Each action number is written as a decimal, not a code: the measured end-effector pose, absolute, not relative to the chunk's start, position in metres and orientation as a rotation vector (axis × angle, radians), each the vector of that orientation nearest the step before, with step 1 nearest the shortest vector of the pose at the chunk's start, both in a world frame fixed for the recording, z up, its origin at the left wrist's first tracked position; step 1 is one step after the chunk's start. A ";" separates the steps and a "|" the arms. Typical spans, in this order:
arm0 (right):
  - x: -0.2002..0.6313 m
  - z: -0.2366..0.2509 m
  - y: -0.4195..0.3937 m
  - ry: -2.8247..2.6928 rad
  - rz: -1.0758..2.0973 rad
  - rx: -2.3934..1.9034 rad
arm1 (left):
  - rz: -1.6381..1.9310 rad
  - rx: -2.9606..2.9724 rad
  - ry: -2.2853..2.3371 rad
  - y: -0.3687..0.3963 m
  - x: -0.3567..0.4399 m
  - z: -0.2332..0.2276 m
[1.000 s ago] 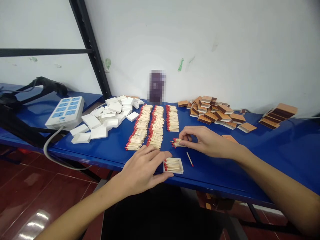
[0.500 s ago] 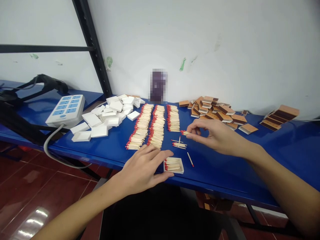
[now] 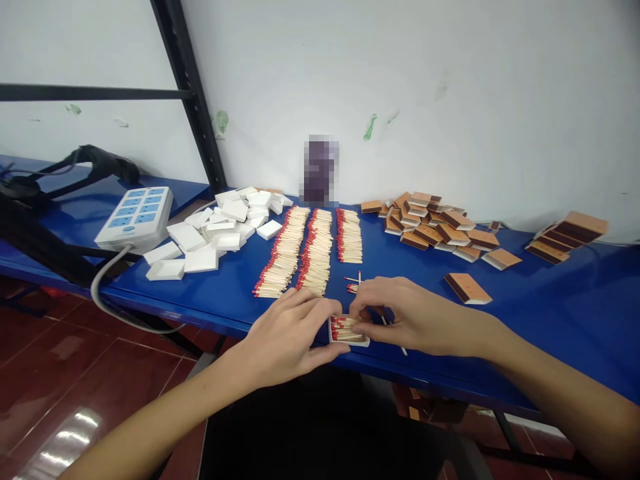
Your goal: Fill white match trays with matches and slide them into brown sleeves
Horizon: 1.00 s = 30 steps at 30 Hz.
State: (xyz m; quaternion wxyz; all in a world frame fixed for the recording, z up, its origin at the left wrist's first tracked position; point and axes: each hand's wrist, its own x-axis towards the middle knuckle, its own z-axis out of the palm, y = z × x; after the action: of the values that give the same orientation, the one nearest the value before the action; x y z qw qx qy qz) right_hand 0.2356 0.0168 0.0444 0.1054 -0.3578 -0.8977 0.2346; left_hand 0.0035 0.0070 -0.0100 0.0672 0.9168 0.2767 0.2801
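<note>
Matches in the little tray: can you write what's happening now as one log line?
left hand: steadies match tray | right hand: fingers at tray's matches | loose matches beside | blue table

Bare blue table (image 3: 550, 313) lies open right of the right hand (image 3: 410, 320), up to a lone matchbox (image 3: 467, 288). Three match rows (image 3: 313, 250) and loose matches (image 3: 354, 283) block the far side; white trays (image 3: 215, 233) crowd the far left.

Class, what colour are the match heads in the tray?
Red, seen in the head view: match heads in the tray.
</note>
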 end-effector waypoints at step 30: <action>0.287 0.065 0.025 -2.753 0.868 -1.567 | 0.688 2.981 0.727 0.010 0.003 -0.008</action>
State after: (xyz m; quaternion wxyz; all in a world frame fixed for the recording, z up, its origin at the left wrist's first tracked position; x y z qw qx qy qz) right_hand 0.2869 0.0245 0.0655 -0.0713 -0.4758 -0.8361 0.2637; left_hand 0.0026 0.0096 -0.0082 -0.0015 0.9480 0.2311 0.2188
